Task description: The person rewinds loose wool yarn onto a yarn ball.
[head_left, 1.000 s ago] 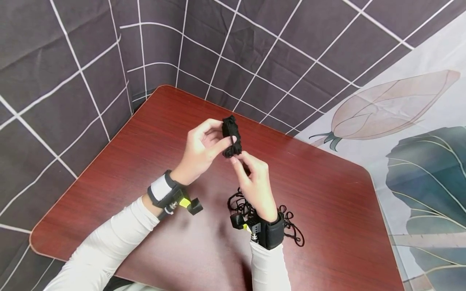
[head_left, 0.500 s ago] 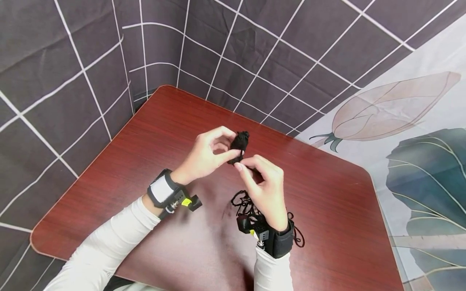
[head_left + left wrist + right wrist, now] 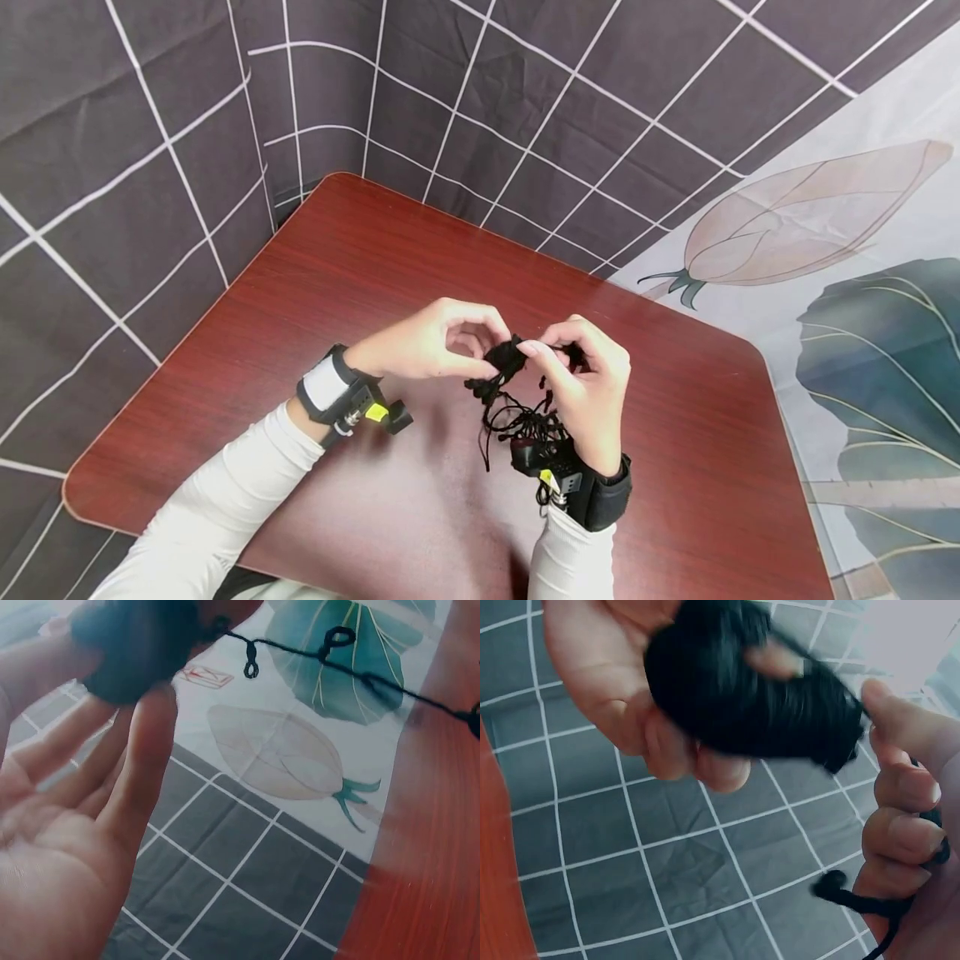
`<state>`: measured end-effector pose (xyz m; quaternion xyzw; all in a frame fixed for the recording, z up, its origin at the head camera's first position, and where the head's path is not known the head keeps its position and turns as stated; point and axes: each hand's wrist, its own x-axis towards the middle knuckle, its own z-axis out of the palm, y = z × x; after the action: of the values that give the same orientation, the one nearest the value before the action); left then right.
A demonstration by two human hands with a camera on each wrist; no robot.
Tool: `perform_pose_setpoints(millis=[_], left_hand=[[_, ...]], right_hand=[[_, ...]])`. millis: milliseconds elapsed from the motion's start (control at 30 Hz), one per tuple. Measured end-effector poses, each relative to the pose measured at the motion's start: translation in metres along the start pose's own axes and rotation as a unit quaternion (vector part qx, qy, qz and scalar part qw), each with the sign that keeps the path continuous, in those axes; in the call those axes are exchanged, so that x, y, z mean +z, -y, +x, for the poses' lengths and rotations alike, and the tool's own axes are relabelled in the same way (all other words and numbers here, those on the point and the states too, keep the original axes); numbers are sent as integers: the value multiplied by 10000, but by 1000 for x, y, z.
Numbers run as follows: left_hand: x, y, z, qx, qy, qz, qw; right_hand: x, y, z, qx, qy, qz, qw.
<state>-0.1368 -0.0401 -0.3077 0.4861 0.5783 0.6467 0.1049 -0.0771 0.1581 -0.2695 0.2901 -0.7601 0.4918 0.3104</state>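
A bundle of wound black cord point(image 3: 506, 360) is held up over the table between the fingers and thumb of my left hand point(image 3: 438, 340). In the right wrist view the bundle point(image 3: 739, 697) looks oblong, its strands wrapped side by side and slightly blurred. My right hand point(image 3: 591, 379) pinches a strand between thumb and forefinger, just right of the bundle. More cord passes through its other, curled fingers point(image 3: 904, 832). A knotted length of cord with small loops point(image 3: 330, 656) stretches away from the bundle in the left wrist view.
A loose tangle of black looped cord point(image 3: 531, 423) lies beneath my right hand, partly hidden by the wrist camera. The reddish-brown table point(image 3: 360, 250) meets a dark cloth with white grid lines point(image 3: 420, 92) behind and a leaf-printed cloth point(image 3: 795, 225) at right.
Both hands have come down nearer the table and shifted right, bringing the bundle along. The bundle has tilted, and my right hand is higher beside it rather than under its lower end.
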Motion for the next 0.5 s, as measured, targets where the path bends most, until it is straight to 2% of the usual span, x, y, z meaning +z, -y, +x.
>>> perform_pose_setpoints(millis=[100,267,367,500], left_hand=[[0,-1,-1,-8,298,-217,9993],[2,-2,-2,38,466,-491,9977],[2,-2,-2,148,243,-628,9976],[2,-3,0,347,-322,-759,9960]], right_hand=[[0,-6,0,73,-82,383,9992],[10,-18,-1,276,24,844,9960],[17,-22,-2,500,158,864,9949],[21,-24,-4,778,209,696,9943]])
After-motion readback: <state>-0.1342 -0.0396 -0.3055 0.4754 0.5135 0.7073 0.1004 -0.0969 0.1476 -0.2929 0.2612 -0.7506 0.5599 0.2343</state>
